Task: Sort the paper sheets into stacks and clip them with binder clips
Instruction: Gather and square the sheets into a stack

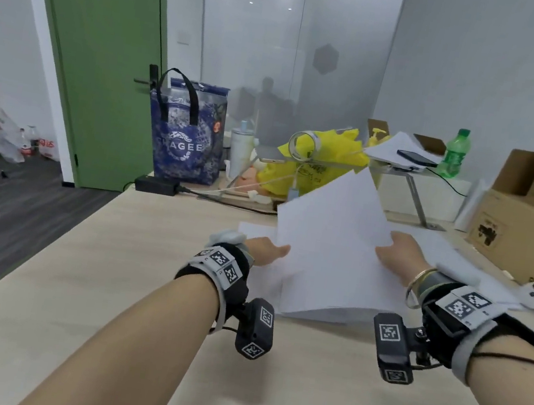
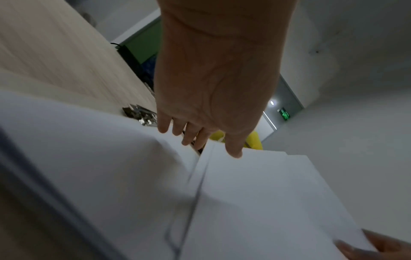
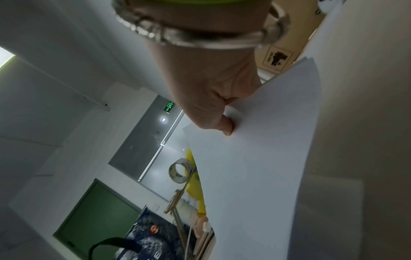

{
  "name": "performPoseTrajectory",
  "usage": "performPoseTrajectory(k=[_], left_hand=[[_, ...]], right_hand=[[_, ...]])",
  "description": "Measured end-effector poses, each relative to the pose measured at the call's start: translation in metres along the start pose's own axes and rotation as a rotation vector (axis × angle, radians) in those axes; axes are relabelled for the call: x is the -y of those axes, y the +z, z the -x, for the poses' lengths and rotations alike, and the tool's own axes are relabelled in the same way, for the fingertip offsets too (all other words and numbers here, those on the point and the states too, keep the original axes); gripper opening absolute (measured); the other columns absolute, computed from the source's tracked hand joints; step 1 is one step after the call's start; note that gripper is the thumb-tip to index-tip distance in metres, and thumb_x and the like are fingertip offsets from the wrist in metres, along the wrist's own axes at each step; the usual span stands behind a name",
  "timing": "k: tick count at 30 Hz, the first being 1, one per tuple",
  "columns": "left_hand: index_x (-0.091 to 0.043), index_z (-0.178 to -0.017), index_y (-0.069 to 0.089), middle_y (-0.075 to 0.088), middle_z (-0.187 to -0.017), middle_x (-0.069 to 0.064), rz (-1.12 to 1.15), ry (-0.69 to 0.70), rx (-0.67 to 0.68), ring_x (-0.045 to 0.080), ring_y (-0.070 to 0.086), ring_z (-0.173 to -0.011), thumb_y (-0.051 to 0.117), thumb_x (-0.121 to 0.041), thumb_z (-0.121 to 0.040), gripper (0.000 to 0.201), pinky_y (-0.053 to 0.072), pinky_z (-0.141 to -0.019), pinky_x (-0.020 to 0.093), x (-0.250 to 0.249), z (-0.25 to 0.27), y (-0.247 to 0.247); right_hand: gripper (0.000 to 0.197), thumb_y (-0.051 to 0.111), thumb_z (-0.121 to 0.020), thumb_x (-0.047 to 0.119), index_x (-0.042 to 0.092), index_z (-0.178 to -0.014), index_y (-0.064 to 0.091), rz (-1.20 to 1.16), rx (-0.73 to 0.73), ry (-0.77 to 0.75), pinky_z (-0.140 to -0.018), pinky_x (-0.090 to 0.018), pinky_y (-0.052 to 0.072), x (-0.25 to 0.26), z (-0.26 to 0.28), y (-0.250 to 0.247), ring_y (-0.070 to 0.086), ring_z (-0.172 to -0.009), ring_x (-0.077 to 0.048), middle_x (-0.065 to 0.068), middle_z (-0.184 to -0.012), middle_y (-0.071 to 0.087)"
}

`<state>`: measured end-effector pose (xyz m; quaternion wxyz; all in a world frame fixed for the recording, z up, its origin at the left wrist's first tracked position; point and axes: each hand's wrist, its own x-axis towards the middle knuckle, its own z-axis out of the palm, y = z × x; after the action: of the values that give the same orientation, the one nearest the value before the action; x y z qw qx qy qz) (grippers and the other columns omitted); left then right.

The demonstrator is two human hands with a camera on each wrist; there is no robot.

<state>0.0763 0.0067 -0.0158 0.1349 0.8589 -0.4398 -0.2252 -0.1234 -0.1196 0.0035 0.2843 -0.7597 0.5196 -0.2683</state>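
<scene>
While the right grip (image 1: 396, 253) pinches the sheets (image 1: 329, 239) and the left grip (image 1: 265, 249) lies spread, thumb on their edge — squaring the end below both grips on the surface (image 1: 88, 297) looks wise.

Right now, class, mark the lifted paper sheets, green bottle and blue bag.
lifted paper sheets (image 1: 328, 246): head view, top sheet's middle.
green bottle (image 1: 454, 157): head view, its body.
blue bag (image 1: 182, 144): head view, front panel.
</scene>
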Motion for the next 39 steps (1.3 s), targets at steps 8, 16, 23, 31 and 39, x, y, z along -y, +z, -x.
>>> performPoseTrajectory(k=[8, 16, 23, 31, 39], left_hand=[[-0.006, -0.143, 0.038, 0.038, -0.151, 0.008, -0.282, -0.058, 0.063, 0.025, 0.035, -0.14, 0.029, -0.056, -0.097, 0.068, 0.025, -0.113, 0.033, 0.006, -0.007, 0.012], [-0.005, -0.141, 0.041, 0.042, -0.148, 0.009, -0.385, -0.163, 0.056, 0.025, 0.035, -0.139, 0.026, -0.066, -0.092, 0.08, 0.021, -0.115, 0.036, 0.057, -0.015, 0.004], [-0.008, -0.145, 0.037, 0.036, -0.153, 0.007, -0.386, -0.288, -0.009, 0.024, 0.03, -0.143, 0.018, -0.063, -0.095, 0.077, 0.017, -0.117, 0.037, 0.108, -0.01, -0.018], [-0.005, -0.145, 0.037, 0.036, -0.152, 0.009, -0.311, -0.344, -0.112, 0.021, 0.031, -0.143, 0.021, -0.046, -0.102, 0.061, 0.02, -0.117, 0.03, 0.147, 0.0, -0.03], [0.005, -0.135, 0.044, 0.052, -0.137, 0.018, 0.029, -0.206, -0.209, 0.032, 0.051, -0.125, 0.031, -0.044, -0.101, 0.061, 0.039, -0.096, 0.032, 0.095, 0.005, -0.034]], right_hand=[[0.04, 0.045, -0.092, 0.001, -0.004, -0.132, 0.047, 0.084, 0.045, 0.13, -0.096, -0.034, 0.042, -0.028, -0.007, -0.004, 0.05, -0.122, -0.037, -0.021, -0.132, 0.053], [0.028, 0.044, -0.094, 0.005, -0.005, -0.118, 0.054, 0.235, 0.158, 0.164, -0.078, -0.024, 0.033, -0.016, -0.002, 0.027, 0.051, -0.1, -0.028, -0.021, -0.124, 0.055], [0.04, 0.042, -0.097, 0.015, -0.007, -0.131, 0.043, 0.324, 0.33, 0.148, -0.077, -0.023, 0.033, 0.01, 0.012, 0.066, 0.051, -0.114, -0.03, -0.013, -0.123, 0.052], [0.021, 0.044, -0.096, 0.011, -0.003, -0.108, 0.053, 0.222, 0.352, 0.064, -0.073, -0.026, 0.037, 0.037, 0.019, 0.09, 0.054, -0.095, -0.028, -0.017, -0.112, 0.056], [0.031, 0.046, -0.092, 0.007, -0.001, -0.119, 0.059, -0.119, 0.186, -0.077, -0.095, -0.038, 0.047, 0.046, 0.023, 0.054, 0.06, -0.112, -0.035, -0.02, -0.122, 0.062]])
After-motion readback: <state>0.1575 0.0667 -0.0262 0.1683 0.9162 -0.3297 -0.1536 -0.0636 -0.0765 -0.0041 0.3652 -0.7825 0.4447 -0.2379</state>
